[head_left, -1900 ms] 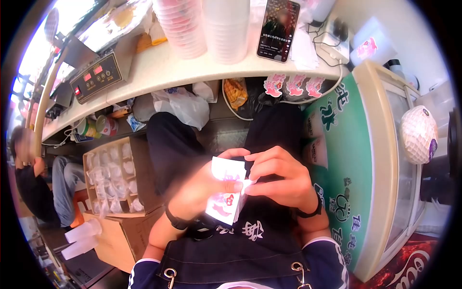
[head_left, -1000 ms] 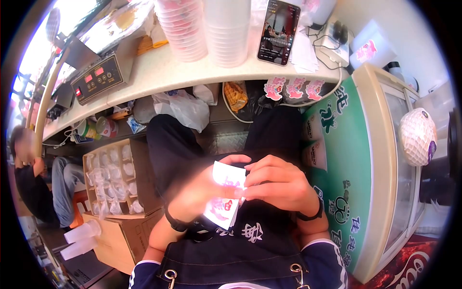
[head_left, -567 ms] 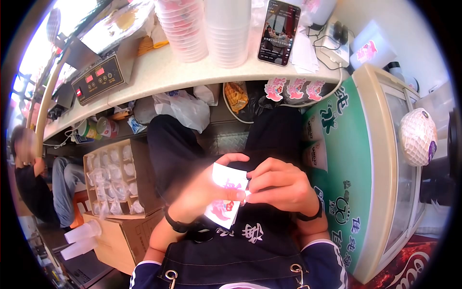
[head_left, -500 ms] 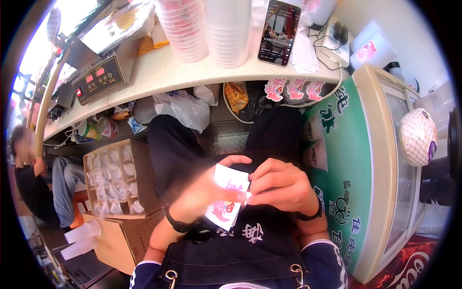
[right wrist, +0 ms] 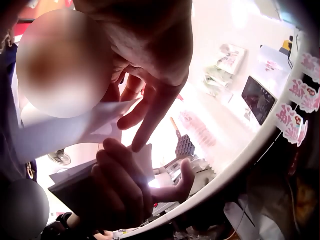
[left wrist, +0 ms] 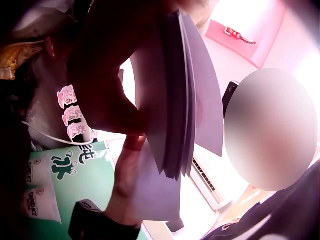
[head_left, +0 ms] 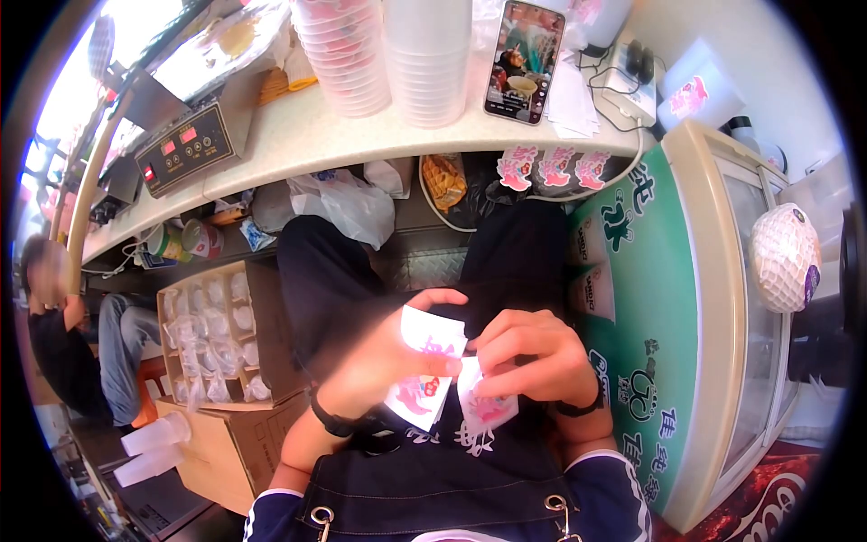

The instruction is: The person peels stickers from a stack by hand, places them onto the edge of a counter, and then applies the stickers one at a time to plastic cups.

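In the head view, my left hand [head_left: 375, 366] grips a stack of white sticker sheets [head_left: 417, 402] printed in pink, its thumb across the top sheet. Beside it, my right hand [head_left: 537, 352] pinches a single sticker sheet [head_left: 488, 411], which hangs bent over the dark apron. The left wrist view shows the stack [left wrist: 175, 100] edge-on, its sheets fanned slightly, with the single sheet [left wrist: 157, 195] below it. Seen from the right wrist, that sheet [right wrist: 70, 137] curves away from the right fingers, above the left hand [right wrist: 120, 185].
A counter [head_left: 298, 135] ahead bears stacked clear cups [head_left: 424, 68], a phone [head_left: 524, 63] and a machine with a control panel [head_left: 185, 144]. To the left stands a box of wrapped items [head_left: 212, 334]; to the right, a green-sided freezer [head_left: 650, 316]. Another person [head_left: 77, 352] sits far left.
The right hand, earlier at the stack's right edge, has shifted slightly right and down, bringing a single sheet out into view. The left hand stays about where it was. The phone's picture differs.
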Motion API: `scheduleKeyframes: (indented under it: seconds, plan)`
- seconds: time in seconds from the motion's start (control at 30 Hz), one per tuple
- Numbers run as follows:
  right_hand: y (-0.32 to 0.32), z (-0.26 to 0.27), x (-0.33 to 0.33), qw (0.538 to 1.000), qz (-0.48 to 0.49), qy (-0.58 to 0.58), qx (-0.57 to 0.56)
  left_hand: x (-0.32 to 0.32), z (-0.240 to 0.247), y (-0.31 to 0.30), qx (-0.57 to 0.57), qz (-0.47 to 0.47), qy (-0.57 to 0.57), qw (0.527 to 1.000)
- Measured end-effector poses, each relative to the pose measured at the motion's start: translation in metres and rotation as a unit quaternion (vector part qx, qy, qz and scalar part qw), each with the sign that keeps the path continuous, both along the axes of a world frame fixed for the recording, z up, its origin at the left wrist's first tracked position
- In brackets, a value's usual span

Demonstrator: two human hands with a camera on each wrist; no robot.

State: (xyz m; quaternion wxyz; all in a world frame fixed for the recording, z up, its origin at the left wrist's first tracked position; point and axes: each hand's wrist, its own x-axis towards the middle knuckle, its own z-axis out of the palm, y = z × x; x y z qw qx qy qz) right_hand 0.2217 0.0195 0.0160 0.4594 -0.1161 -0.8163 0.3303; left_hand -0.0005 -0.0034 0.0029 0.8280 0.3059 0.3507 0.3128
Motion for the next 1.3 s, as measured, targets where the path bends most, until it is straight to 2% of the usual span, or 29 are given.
scheduleKeyframes:
  seconds: [0.13, 0.2, 0.43, 0.57, 0.77, 0.83, 0.97, 1.03, 1.13, 1.17, 1.27, 1.3]
  plan:
    - [0.001, -0.002, -0.003, 1.0, -0.013, -0.017, -0.016, 0.0, 0.006, 0.0, -0.005, 0.015, 0.014, 1.0]
    - [0.001, 0.0, -0.005, 0.999, -0.031, -0.024, -0.024, 0.001, 0.01, 0.001, -0.027, 0.035, -0.014, 0.999]
    - [0.001, -0.002, -0.009, 0.996, 0.022, 0.04, -0.072, -0.006, -0.013, 0.003, -0.025, 0.027, -0.042, 0.998]
    - [-0.003, -0.001, -0.008, 0.997, -0.008, 0.019, -0.069, -0.01, -0.023, 0.005, -0.06, 0.006, -0.065, 0.996]
    - [-0.005, -0.004, -0.009, 0.986, 0.016, 0.115, -0.122, -0.01, -0.028, 0.007, -0.086, 0.016, -0.069, 0.994]
    - [-0.002, 0.0, -0.01, 0.989, 0.005, 0.13, -0.074, -0.009, -0.03, 0.008, -0.091, 0.019, -0.074, 0.993]
    - [-0.011, -0.003, -0.006, 0.985, -0.024, 0.147, -0.09, -0.012, -0.038, 0.011, -0.086, 0.02, -0.06, 0.994]
    - [-0.015, -0.004, -0.004, 0.978, -0.072, 0.159, -0.112, -0.011, -0.038, 0.011, -0.083, 0.023, -0.055, 0.995]
    - [-0.01, -0.006, -0.004, 0.979, -0.09, 0.162, -0.078, -0.01, -0.035, 0.011, -0.075, 0.05, -0.047, 0.995]
    - [-0.014, -0.006, -0.006, 0.967, -0.072, 0.198, -0.143, -0.009, -0.036, 0.011, -0.061, 0.07, -0.039, 0.995]
    - [-0.007, -0.006, -0.008, 0.965, -0.068, 0.215, -0.137, -0.005, -0.035, 0.009, -0.03, 0.114, -0.004, 0.993]
    - [-0.008, -0.008, 0.0, 0.97, -0.065, 0.159, -0.172, -0.004, -0.033, 0.008, -0.001, 0.142, 0.013, 0.99]
